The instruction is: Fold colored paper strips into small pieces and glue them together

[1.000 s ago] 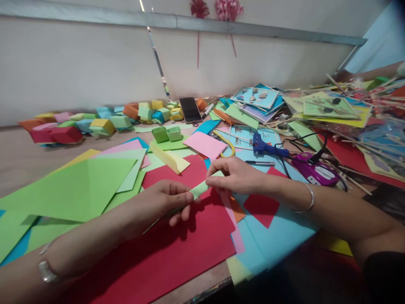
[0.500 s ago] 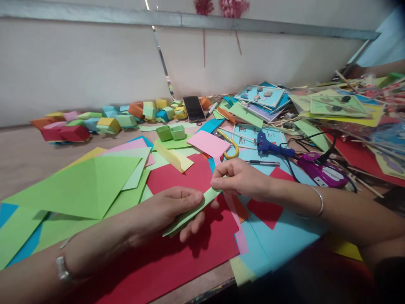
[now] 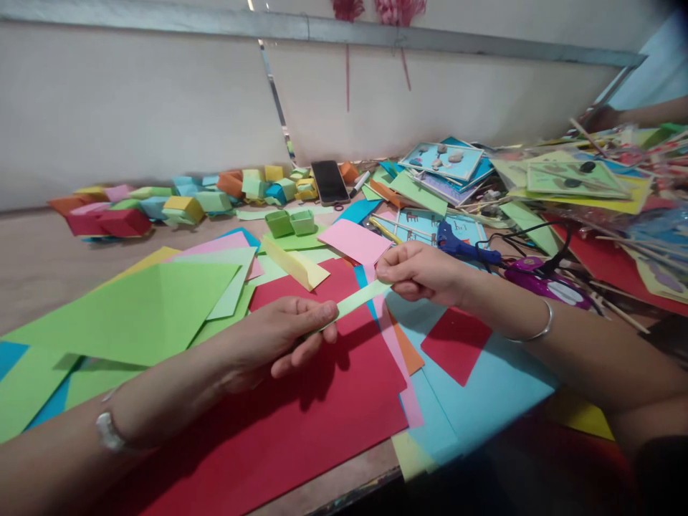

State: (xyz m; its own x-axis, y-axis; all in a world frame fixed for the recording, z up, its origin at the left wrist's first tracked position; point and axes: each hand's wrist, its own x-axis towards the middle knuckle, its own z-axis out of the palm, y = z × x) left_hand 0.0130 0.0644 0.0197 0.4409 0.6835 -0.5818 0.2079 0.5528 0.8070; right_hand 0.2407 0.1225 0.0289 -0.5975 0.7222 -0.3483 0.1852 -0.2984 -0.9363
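A narrow folded strip of light green paper (image 3: 359,300) is stretched between my two hands, above a large red sheet (image 3: 301,408). My left hand (image 3: 301,326) pinches its lower left end between thumb and fingers. At the upper right end, my right hand (image 3: 422,272) grips it with thumb and forefinger. Just beyond lie a folded yellow paper (image 3: 294,262) and a pink sheet (image 3: 355,241). Small green paper boxes (image 3: 290,223) stand behind them.
Several coloured folded boxes (image 3: 129,215) line the back left beside a phone (image 3: 330,182). A blue glue gun (image 3: 465,245), a purple power strip (image 3: 548,283) and cables lie right. Green sheets (image 3: 145,308) spread left. Another person's arm (image 3: 653,113) shows far right.
Both hands have risen slightly and moved apart; the right went up and right, the left a little left. The green strip now shows narrower and straighter between them.
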